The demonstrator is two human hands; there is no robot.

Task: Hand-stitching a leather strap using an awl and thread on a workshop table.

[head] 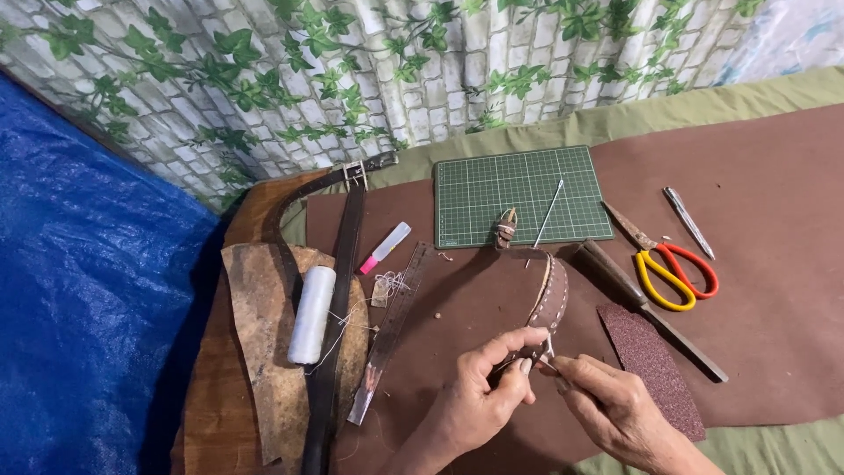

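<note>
My left hand (483, 387) pinches the near end of a brown leather strap (550, 299) with white stitching, which curves up off the brown leather sheet (765, 193). My right hand (615, 409) meets it from the right and holds a thin needle-like tool (549, 352) against the strap's end. The two hands touch at the fingertips. The strap's far end has a small buckle (505, 227) lying on the green cutting mat (519, 195).
A white thread spool (311, 314), a long dark belt (338, 317) and a metal ruler (391, 330) lie left of my hands. Red-and-yellow scissors (673, 268), a wooden-handled tool (646, 308), sandpaper (651, 365) and a metal pen-like tool (688, 222) lie right. Blue tarp (88, 290) hangs at left.
</note>
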